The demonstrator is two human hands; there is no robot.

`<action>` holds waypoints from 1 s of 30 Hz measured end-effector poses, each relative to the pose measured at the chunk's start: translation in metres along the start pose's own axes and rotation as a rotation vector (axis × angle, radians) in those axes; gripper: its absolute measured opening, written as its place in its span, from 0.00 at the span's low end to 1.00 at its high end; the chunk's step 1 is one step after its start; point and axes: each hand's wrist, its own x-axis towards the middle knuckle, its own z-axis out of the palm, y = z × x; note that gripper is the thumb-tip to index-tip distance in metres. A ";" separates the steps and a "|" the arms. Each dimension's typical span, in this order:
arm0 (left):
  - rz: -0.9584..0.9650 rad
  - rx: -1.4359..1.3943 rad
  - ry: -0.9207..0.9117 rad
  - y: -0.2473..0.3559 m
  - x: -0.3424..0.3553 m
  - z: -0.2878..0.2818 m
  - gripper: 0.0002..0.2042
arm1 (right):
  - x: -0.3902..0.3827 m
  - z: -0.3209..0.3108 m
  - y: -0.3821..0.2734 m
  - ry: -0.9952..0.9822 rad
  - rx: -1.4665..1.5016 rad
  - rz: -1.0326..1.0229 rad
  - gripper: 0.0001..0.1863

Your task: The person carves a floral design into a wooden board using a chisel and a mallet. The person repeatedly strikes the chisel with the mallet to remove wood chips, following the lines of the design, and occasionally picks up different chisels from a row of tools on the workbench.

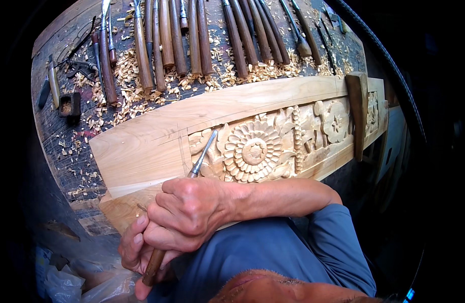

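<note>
My right hand (184, 214) is wrapped round a chisel (204, 150) with a steel shank and brown wooden handle. My left hand (134, 247) holds the same handle lower down, partly hidden behind my right. The chisel's tip rests at the upper left edge of the carved panel on a pale wooden board (131, 141), among leaf shapes left of a large round flower (254, 151). Pencil lines run along the plain parts of the board. A twisted band and a smaller carved flower (336, 121) lie further right.
A row of wooden-handled chisels (207, 55) lies among shavings along the back of the dark bench (55, 141). A small dark block (70, 108) sits at the left. A brown wooden piece (359, 113) crosses the board's right part. Crumpled plastic (65, 283) is below left.
</note>
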 end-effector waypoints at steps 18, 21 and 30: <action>-0.352 -0.239 -0.349 0.002 0.011 -0.037 0.44 | -0.006 0.007 0.004 -0.037 0.052 0.075 0.21; -0.371 -0.329 -0.356 0.000 0.010 -0.038 0.43 | -0.010 0.011 0.006 -0.038 0.016 0.025 0.22; -0.432 -0.573 -0.438 -0.005 0.014 -0.041 0.40 | -0.007 0.004 0.012 -0.109 -0.100 -0.058 0.26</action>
